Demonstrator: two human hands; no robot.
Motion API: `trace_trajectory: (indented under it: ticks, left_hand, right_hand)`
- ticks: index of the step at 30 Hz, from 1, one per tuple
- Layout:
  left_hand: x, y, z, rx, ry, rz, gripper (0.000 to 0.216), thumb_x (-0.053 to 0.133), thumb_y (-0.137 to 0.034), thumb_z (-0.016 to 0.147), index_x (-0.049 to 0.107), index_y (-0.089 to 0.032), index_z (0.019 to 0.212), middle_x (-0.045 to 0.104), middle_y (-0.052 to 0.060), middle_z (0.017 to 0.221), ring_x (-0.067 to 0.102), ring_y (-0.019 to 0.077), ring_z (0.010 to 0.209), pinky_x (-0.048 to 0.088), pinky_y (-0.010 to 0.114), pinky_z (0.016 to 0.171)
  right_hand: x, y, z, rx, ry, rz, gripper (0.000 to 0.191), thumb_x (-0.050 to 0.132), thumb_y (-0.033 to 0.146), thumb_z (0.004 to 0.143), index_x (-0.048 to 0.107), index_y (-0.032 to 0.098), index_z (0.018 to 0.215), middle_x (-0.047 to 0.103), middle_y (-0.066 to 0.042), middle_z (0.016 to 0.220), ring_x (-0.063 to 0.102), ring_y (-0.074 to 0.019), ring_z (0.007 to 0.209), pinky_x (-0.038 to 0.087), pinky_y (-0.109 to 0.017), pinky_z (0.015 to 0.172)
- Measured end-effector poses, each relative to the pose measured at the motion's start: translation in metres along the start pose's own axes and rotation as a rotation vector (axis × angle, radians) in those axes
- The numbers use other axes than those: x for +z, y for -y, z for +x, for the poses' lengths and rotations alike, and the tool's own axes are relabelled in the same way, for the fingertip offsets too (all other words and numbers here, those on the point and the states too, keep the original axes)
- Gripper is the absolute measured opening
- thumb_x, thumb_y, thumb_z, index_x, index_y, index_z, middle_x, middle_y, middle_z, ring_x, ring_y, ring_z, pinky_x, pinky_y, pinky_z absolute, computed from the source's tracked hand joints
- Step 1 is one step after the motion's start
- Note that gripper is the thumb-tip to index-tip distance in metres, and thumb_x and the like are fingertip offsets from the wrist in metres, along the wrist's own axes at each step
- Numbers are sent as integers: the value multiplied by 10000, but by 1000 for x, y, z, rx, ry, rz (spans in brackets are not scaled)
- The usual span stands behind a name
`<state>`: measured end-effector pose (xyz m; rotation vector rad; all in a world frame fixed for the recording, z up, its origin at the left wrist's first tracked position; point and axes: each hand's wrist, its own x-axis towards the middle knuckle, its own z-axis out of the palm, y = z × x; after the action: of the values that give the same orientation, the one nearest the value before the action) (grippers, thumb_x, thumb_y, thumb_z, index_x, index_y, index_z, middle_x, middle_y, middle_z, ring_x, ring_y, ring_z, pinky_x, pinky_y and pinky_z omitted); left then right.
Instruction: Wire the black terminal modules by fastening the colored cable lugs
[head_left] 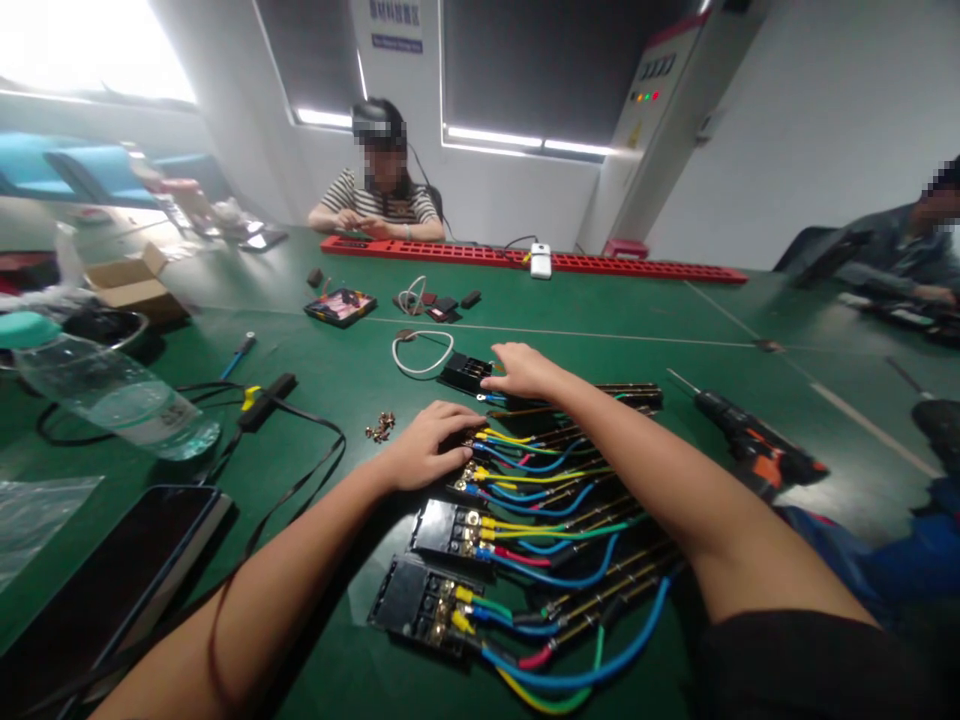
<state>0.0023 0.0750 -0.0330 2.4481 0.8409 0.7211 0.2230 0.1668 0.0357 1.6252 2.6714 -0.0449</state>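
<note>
A row of black terminal blocks (448,527) lies on the green table, each joined to yellow, green, blue and red wires (525,492) with ring lugs. My left hand (431,447) rests over one block in the middle of the row, fingers stretched out and thumb apart; most of that block is hidden beneath it. Farther away, my right hand (525,370) reaches to the black block (466,373) at the far end, thumb and forefinger apart at its right side. Its other fingers are hidden. Small brass-coloured screws (381,427) lie in a pile left of my left hand.
A power drill (754,435) lies at the right. On the left are a water bottle (112,390), a phone (120,590), a black cable (300,490) and an open cardboard box (135,285). A long red rail (450,254) crosses the far side, before a seated person (386,205).
</note>
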Motion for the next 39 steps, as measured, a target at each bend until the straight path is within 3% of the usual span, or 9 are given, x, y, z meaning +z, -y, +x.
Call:
trace_trajectory:
  ticks: [3,10,16,19,21,25,30,39]
  left_hand:
    - [-1,-1,0,1,-3,-6,478,539,-410,976,563,-227,1418,599,110,1368,522,280,1263,410,470,1115]
    - [1,-2,0,-20,-18,-17,462,546,-409,964,567,-214,1382,600,117,1350,527,286,1259,418,475,1113]
    - [2,-6,-2,-94,-279,5,421,523,-416,969,566,-193,1324,562,125,1358,488,283,1296,394,456,1136]
    - [0,-3,-2,-158,-415,69,401,476,-412,990,577,-188,1307,577,120,1329,496,274,1276,400,459,1122]
    - [-1,2,-1,-202,-458,109,406,449,-420,1004,587,-184,1304,575,118,1347,493,268,1288,391,464,1131]
    - [1,13,-1,-266,-412,149,446,395,-436,1030,602,-189,1338,583,108,1398,493,261,1319,372,480,1159]
    - [8,19,-2,-309,-342,109,514,340,-441,1041,631,-154,1351,569,126,1457,489,266,1378,361,491,1205]
    - [10,19,-2,-325,-347,47,570,323,-476,1042,627,-128,1376,546,124,1503,470,269,1433,332,487,1251]
  right_hand:
    - [10,7,21,18,1,20,541,632,577,904,644,142,1225,688,-188,1272,651,-319,1142,500,-380,896]
    - [21,16,33,-29,-12,107,397,664,457,898,689,185,1186,735,-106,1217,671,-253,1095,485,-311,873]
    - [14,23,19,-55,25,147,432,703,483,869,704,244,1229,734,-72,1251,642,-285,1180,464,-385,960]
    - [9,18,11,-130,83,203,484,752,433,844,677,263,1291,687,-65,1351,602,-297,1258,440,-440,1034]
    - [7,11,6,-140,47,264,549,785,394,817,649,274,1336,634,-70,1427,570,-294,1301,439,-444,1059]
    - [6,-3,-7,70,-134,381,460,700,315,882,643,252,1334,640,-90,1408,587,-271,1276,457,-447,1059]
    - [19,-11,-31,278,-154,420,426,671,374,896,653,196,1282,669,-115,1351,624,-273,1211,471,-447,1025]
    - [44,-11,-43,241,-212,270,299,575,315,954,685,184,1200,697,-122,1265,603,-273,1203,426,-415,1027]
